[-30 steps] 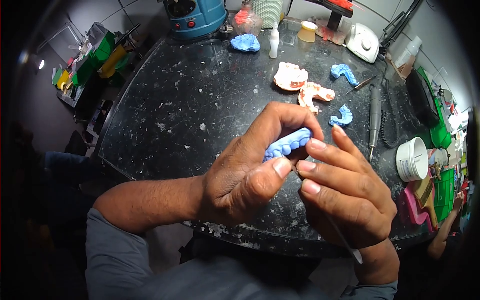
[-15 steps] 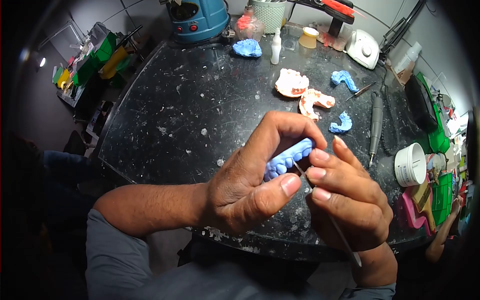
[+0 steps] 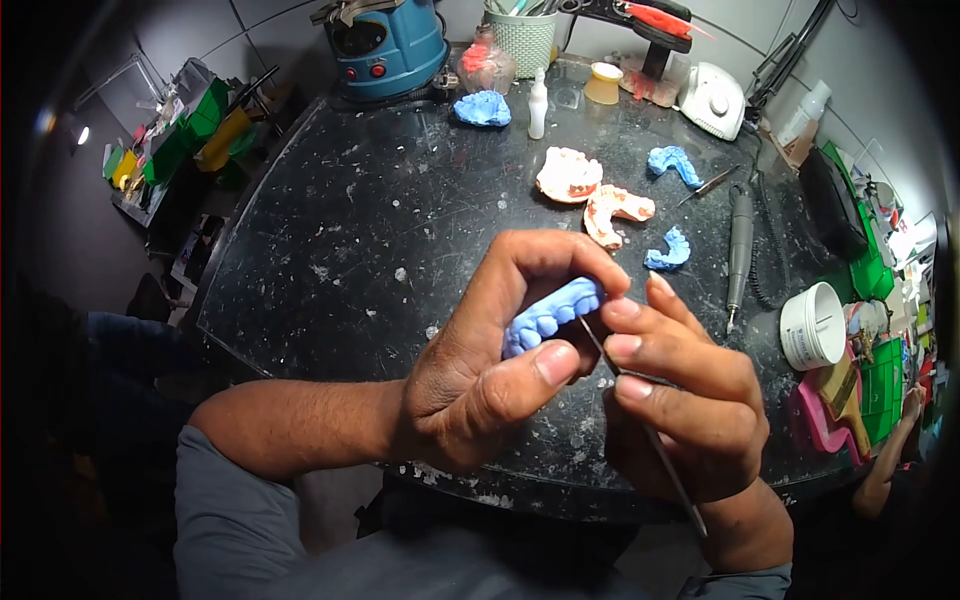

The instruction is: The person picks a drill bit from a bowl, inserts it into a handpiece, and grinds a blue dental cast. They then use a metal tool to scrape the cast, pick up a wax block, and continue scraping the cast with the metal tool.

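Observation:
Between the thumb and curled fingers of my left hand [image 3: 500, 350] is a blue dental model [image 3: 553, 316], its row of tooth shapes facing down and toward me. My right hand [image 3: 690, 395] closes around a thin metal dental carver [image 3: 662, 462]. The carver's tip meets the lower edge of the model near its right end; whether it presses in cannot be made out. Its flattened other end points down past my right wrist. Fingertips of both hands come close together at the model's right end.
Beyond my hands lie pinkish plaster casts [image 3: 570, 175], blue arch pieces [image 3: 668, 248] and another slim tool [image 3: 712, 183]. A handpiece [image 3: 740, 245] and white tub [image 3: 812, 325] stand to the right. At the back are a blue machine [image 3: 385, 55] and a dropper bottle [image 3: 538, 105]. Another person's arm [image 3: 888, 460] shows far right.
The camera view has shifted slightly, so the bench items sit a little further left. Both hands keep their grips; the model is turned slightly, and the carver tip stays at its tooth edge.

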### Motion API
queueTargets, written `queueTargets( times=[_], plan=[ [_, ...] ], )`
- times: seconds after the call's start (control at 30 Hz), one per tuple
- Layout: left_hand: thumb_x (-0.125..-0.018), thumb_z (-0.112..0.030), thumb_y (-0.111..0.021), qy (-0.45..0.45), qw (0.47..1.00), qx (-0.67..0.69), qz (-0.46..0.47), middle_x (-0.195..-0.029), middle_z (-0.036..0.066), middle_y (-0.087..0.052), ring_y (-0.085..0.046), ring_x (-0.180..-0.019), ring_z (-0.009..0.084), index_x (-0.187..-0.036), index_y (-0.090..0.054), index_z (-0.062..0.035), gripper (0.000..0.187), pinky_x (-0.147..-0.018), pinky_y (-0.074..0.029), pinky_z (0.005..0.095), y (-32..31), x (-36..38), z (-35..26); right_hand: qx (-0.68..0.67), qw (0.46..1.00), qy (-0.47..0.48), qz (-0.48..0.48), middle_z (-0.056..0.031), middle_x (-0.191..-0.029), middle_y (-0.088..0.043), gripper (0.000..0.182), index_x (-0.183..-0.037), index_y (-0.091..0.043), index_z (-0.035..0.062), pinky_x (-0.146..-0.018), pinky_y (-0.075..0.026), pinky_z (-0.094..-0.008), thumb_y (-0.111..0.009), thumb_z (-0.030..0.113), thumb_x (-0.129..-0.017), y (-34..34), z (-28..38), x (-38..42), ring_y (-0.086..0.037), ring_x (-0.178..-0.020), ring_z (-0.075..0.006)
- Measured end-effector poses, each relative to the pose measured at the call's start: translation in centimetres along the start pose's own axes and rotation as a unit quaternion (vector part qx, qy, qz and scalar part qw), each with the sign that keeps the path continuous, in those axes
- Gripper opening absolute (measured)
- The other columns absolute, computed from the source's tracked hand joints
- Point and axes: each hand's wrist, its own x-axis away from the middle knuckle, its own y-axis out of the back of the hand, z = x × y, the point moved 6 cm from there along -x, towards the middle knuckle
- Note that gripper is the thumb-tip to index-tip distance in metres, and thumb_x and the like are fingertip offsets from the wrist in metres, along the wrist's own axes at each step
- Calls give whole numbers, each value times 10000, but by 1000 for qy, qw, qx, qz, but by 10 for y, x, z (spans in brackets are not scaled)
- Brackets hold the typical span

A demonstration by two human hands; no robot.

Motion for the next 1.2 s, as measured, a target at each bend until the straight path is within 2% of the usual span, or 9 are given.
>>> queueTargets(
  times=[0.07,0.3,0.37,0.9,0.97,1.0,1.07,1.1,1.2],
  plan=[
    [-856,-302,-539,-60,997,-45,11,-1196,121,-451,-473,-1079,160,-1264,-389,5,533,-988,-379,325,1,0,1,0,1000,-8,0,-153,-1064,-621,223,-1023,-515,63,-1026,-483,-514,-684,15,-886,-1,-1,0,-676,-1060,-342],
    [-859,-293,-541,-103,992,-77,12,-1179,125,-450,-463,-1060,153,-1261,-388,15,529,-974,-378,319,2,-1,1,15,1000,3,-3,-144,-1034,-635,236,-1026,-517,56,-1013,-497,-502,-696,17,-878,-2,0,-2,-682,-1049,-332],
    [-970,-183,-440,-117,988,-73,71,-1235,123,-434,-448,-1134,156,-1319,-317,19,421,-1023,-364,338,1,0,-2,20,1000,9,-4,-140,-1026,-641,247,-1021,-516,51,-1010,-501,-496,-703,1,-868,-2,0,-2,-685,-1043,-325],
    [-989,-199,-443,-131,985,-94,59,-1212,118,-434,-449,-1088,144,-1320,-313,22,419,-976,-379,324,-2,1,-4,25,999,17,-24,-149,-1032,-642,231,-1006,-518,45,-1001,-511,-483,-693,-19,-869,-3,-3,1,-687,-1042,-315],
    [-882,-280,-544,-99,990,-104,13,-1194,128,-442,-464,-1050,148,-1280,-364,23,532,-962,-376,300,-1,1,1,-11,999,21,-21,-148,-1145,-652,295,-1086,-621,38,-1040,-476,-467,-734,0,-817,-2,-6,6,-641,-1150,-313],
    [-882,-280,-544,-100,989,-105,14,-1194,128,-442,-464,-1050,148,-1280,-364,23,532,-962,-376,300,-2,1,-2,-11,999,22,-22,-148,-1145,-652,295,-1086,-621,38,-1040,-476,-467,-734,0,-817,-3,-6,5,-641,-1150,-313],
    [-833,-290,-593,37,999,20,-27,-1195,122,-456,-489,-1023,158,-1295,-358,14,601,-954,-393,312,1,0,7,-30,998,-17,-45,-150,-1143,-652,262,-1059,-619,43,-1037,-478,-465,-725,-22,-827,-3,-8,6,-643,-1147,-309],
    [-787,-363,-583,52,996,68,-37,-1131,124,-501,-517,-980,171,-1334,-337,16,709,-904,-418,319,-1,-2,8,-53,996,-19,-64,-161,-1152,-648,249,-1038,-617,41,-1025,-487,-464,-723,-34,-826,-2,-11,6,-655,-1123,-303],
    [-774,-436,-511,66,984,158,55,-1024,119,-531,-529,-935,181,-1372,-309,43,793,-847,-430,323,2,-7,13,-49,993,-40,-102,-161,-1060,-678,306,-1015,-617,36,-1009,-498,-459,-745,-76,-760,2,-19,7,-683,-1053,-286]
  ],
)
